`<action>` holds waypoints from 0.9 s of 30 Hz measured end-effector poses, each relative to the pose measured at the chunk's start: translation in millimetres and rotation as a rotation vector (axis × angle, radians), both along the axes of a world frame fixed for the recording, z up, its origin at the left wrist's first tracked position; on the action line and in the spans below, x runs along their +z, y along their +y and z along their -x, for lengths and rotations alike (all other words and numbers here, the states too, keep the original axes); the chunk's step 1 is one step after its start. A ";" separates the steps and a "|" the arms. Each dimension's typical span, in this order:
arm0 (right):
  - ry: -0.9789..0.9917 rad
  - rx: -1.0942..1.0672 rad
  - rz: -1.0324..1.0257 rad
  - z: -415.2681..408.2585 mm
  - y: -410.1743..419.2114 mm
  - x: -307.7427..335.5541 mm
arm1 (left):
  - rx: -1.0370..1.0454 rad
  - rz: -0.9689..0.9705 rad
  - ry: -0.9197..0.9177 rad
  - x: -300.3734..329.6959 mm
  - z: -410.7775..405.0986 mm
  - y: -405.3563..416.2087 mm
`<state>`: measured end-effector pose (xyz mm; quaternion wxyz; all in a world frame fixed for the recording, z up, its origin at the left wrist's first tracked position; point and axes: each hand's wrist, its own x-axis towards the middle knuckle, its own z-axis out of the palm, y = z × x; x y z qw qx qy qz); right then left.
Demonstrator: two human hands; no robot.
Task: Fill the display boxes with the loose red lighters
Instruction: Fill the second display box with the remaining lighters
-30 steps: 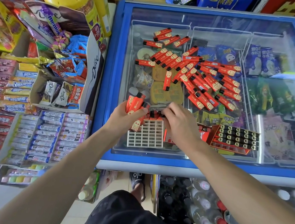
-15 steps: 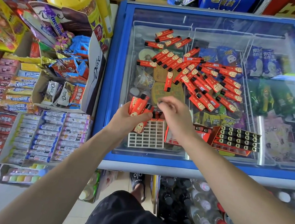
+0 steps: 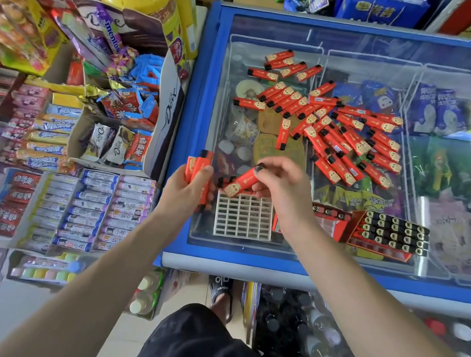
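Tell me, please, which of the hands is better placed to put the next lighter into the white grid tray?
The right hand. It already pinches one red lighter directly above the white grid tray. The left hand grips a bundle of lighters beside the tray, so it serves as the supply.

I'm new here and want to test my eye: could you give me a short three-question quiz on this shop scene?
1. True or false: the left hand holds several red lighters.
2. The lighter in the right hand is above: A) the white grid tray B) the filled display box C) the floor.
3. Where do the loose lighters lie?

Key: 1 true; 2 A; 3 on the freezer's glass lid.
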<state>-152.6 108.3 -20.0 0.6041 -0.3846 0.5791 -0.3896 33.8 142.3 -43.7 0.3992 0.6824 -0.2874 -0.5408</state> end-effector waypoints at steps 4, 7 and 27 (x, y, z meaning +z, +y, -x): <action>0.492 0.198 0.427 -13.5 18.0 -21.3 | 0.099 -0.035 -0.036 -8.4 -14.5 2.2; 0.693 0.321 0.670 -22.7 27.6 -34.0 | 0.114 -0.036 -0.010 -10.8 -17.0 1.3; 1.013 0.589 0.836 -31.2 27.4 -58.1 | -0.028 -0.010 0.212 5.0 -4.5 -0.4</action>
